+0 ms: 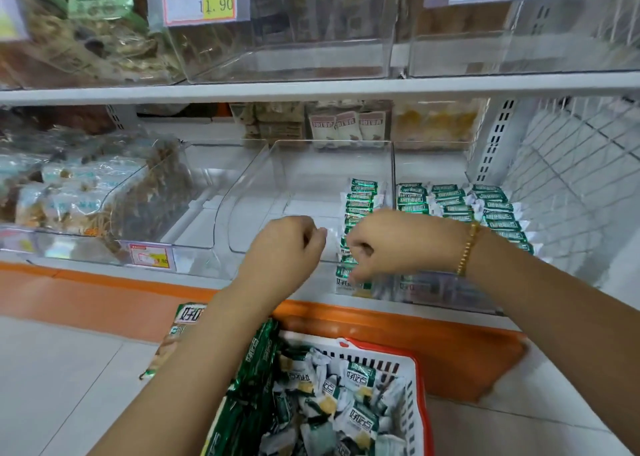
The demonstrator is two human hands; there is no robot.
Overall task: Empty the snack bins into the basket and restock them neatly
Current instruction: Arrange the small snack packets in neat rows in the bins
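**First row set against the bin's right wall**

The row point(362, 196) of green packets stands on edge along the right wall of the bin point(242, 192), likely so later rows can pack in beside it, as in the full bin point(485, 206) alongside. The right hand point(391, 244), knuckles up, pinches the front packet point(346, 279) at the front edge. The left hand point(287, 244) is curled just beside it; I cannot tell if it holds anything. Loose packets fill the basket point(420, 386) below.

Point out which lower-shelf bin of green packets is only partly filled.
The middle bin: one row of green packets along its right wall. Its right neighbour holds three rows.
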